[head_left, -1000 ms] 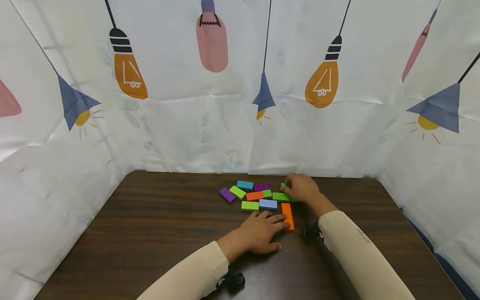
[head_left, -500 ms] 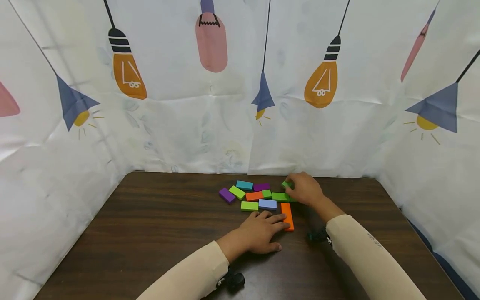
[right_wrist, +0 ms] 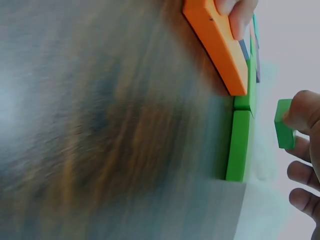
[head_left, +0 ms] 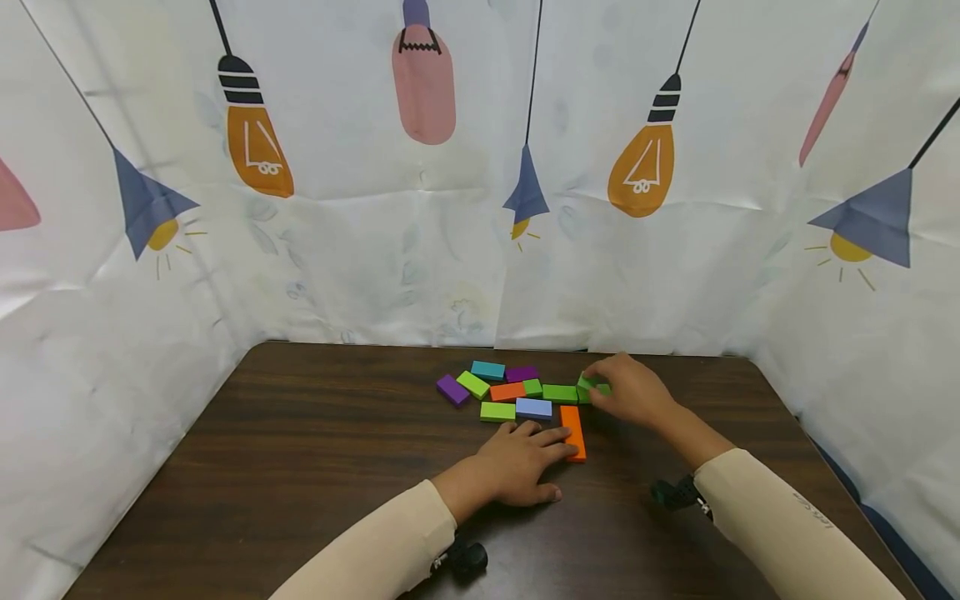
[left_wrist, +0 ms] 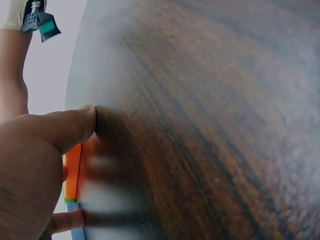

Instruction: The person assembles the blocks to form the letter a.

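Note:
My right hand (head_left: 633,392) pinches a short green block (right_wrist: 283,125) between thumb and fingers, raised off the table in the right wrist view. Just below it, a longer green block (right_wrist: 241,142) lies end to end with another green block (head_left: 559,393). My left hand (head_left: 517,467) lies spread on the table, palm down, its fingertips on a long orange block (head_left: 571,418). In the left wrist view the thumb of my left hand (left_wrist: 30,165) touches the tabletop. A periwinkle block (head_left: 534,409) and a lime block (head_left: 498,412) sit just beyond its fingers.
More blocks lie flat to the left: a shorter orange one (head_left: 507,392), a teal one (head_left: 489,371), purple ones (head_left: 453,390) and a tilted lime one (head_left: 473,384). The dark wooden table (head_left: 300,467) meets a printed white curtain (head_left: 337,250) at its back edge.
My right hand has lifted the short green block from behind the row and carried it right and nearer, over the rightmost green block. My left hand has stayed on the orange block.

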A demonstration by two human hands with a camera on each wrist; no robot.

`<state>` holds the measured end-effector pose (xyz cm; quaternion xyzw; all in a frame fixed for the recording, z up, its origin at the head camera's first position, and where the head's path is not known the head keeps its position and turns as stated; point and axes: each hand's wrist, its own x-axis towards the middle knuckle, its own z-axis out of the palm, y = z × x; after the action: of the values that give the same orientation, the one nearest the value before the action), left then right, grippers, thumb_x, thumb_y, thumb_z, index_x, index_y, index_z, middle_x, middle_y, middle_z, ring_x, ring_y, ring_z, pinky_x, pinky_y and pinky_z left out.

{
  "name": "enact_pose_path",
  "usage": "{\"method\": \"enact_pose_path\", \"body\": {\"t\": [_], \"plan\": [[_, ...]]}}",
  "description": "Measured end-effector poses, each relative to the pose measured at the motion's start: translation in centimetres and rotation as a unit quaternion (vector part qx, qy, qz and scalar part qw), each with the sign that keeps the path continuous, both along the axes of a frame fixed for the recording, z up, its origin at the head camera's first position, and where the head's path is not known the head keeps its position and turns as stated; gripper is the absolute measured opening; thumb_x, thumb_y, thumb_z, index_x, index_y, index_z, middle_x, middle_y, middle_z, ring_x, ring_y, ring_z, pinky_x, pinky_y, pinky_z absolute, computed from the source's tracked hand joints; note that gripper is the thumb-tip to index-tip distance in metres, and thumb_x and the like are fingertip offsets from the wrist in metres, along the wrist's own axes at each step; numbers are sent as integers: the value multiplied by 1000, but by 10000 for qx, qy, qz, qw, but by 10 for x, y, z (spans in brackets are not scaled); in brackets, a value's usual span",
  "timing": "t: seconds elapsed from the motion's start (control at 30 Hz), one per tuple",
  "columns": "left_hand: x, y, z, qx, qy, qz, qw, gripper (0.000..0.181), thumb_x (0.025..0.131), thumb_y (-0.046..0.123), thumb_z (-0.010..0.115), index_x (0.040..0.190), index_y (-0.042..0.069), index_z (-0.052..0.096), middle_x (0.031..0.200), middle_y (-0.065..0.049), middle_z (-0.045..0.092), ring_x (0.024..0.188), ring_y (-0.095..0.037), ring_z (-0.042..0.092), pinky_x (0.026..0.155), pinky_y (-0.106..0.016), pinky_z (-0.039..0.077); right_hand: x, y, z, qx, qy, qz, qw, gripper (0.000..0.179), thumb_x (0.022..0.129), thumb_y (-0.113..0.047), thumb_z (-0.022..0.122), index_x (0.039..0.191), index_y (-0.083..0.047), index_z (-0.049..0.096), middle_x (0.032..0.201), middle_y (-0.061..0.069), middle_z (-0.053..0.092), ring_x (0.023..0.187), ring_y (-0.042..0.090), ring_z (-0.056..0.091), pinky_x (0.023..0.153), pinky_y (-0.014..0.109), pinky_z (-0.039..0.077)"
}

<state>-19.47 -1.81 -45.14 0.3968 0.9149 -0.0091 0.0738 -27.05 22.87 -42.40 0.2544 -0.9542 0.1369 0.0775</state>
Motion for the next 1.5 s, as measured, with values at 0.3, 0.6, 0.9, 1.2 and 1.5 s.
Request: {"method": "enact_pose_path", "body": {"t": [0.3, 0.6, 0.9, 1.2, 1.5], "plan": [[0, -1, 1, 19, -6, 4, 10000, 69, 97, 63, 58, 158, 40, 38, 165, 14, 27, 143, -22, 37, 110, -52, 38, 23, 10, 0, -19, 87, 322, 9994, 27, 87, -20, 81, 113, -14, 77, 111, 3, 69, 88, 17, 57, 68, 35, 51], [1, -1, 2, 43, -55, 39, 10000, 68, 97, 63, 58, 158, 41, 37, 165, 15, 26, 144, -22, 36, 111, -54, 36, 51, 15, -3, 46, 225, 824, 9963, 27, 85, -19, 83, 111, -19, 76, 109, -5, 70, 104, 19, 62, 78, 40, 57], [0, -2, 1, 100, -78, -2, 9999, 69, 97, 63, 57, 159, 40, 36, 166, 15, 25, 145, -23, 36, 112, -54, 35, 74, 17, -11, -60, 278, 1344, 9905, 29, 83, -19, 85, 110, -21, 75, 107, -11, 68, 97, 12, 60, 72, 32, 56], [-1, -3, 1, 168, -136, -50, 9998, 69, 98, 63, 56, 159, 41, 35, 166, 16, 25, 146, -22, 35, 112, -55, 35, 86, 16, -13, -244, 400, 2002, 9786, 27, 82, -18, 85, 107, -24, 75, 105, -16, 68, 95, 8, 59, 72, 30, 55], [-1, -2, 1, 170, -196, -34, 9997, 69, 98, 63, 57, 159, 41, 34, 166, 16, 24, 146, -22, 35, 112, -55, 35, 91, 8, -21, -153, 244, 2143, 9763, 24, 84, -19, 85, 105, -25, 75, 104, -17, 68, 96, 8, 59, 74, 30, 56]]}}
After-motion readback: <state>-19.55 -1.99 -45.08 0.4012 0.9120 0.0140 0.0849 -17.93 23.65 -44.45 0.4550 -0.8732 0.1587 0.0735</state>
